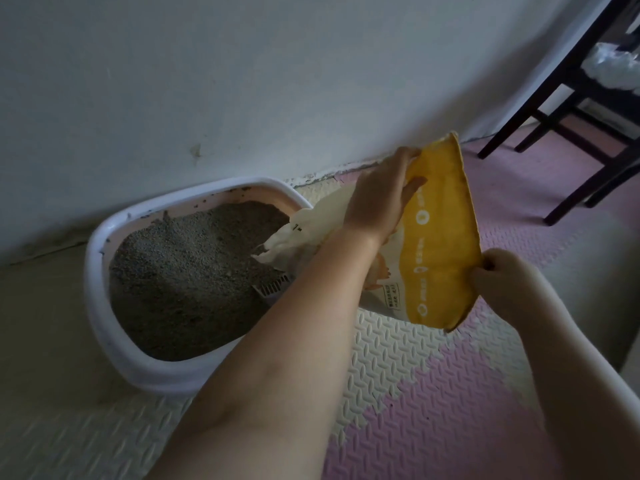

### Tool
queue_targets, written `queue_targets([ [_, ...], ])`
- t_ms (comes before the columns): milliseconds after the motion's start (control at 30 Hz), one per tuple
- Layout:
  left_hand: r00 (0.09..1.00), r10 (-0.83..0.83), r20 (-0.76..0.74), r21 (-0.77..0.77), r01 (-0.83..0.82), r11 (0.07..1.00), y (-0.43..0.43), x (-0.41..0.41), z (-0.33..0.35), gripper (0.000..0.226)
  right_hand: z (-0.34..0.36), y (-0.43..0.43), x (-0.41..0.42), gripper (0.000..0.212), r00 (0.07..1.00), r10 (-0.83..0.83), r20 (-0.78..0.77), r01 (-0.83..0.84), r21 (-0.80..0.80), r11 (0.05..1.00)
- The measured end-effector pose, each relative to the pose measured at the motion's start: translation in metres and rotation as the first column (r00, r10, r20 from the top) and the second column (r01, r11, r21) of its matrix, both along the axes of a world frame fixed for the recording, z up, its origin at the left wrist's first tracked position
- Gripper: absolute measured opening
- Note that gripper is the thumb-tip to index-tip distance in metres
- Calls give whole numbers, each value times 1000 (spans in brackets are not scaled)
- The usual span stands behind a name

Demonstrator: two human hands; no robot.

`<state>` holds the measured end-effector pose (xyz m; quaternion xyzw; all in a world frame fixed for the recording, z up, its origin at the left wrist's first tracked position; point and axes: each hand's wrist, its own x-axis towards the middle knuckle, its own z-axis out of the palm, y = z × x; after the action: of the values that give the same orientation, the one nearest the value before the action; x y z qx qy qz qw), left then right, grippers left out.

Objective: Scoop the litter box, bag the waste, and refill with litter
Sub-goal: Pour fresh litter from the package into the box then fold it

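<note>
A white litter box [104, 327] with a pink inner wall stands against the wall, heaped with grey litter [187, 271]. A yellow and cream litter bag [440, 244] is tipped bottom-up, its open mouth lying over the box's right rim. My left hand [381, 199] grips the bag's upper bottom corner, thumb behind and fingers on the front. My right hand [498, 278] pinches the lower bottom corner. A white slotted scoop [272, 289] pokes out of the litter under the bag's mouth, mostly hidden by my left forearm.
Cream and pink foam floor mats [415, 375] lie under and to the right of the box. A dark wooden chair [568, 109] stands at the far right with a white plastic bag [613, 67] on it. The white wall [242, 81] runs behind.
</note>
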<state>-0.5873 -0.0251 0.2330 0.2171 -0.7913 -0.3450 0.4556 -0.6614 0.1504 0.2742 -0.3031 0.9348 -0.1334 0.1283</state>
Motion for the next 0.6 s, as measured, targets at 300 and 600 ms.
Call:
queue_targets([
  [300,988,-101,119,-199,124,972,18,-9,-12,36,-13,-4,-12,74,971,-76,226,166,-412,896],
  [600,963,-167,212,-214,213,953,17,-5,-26,41,-13,-26,3,47,967,-51,-250,-85,-504,859],
])
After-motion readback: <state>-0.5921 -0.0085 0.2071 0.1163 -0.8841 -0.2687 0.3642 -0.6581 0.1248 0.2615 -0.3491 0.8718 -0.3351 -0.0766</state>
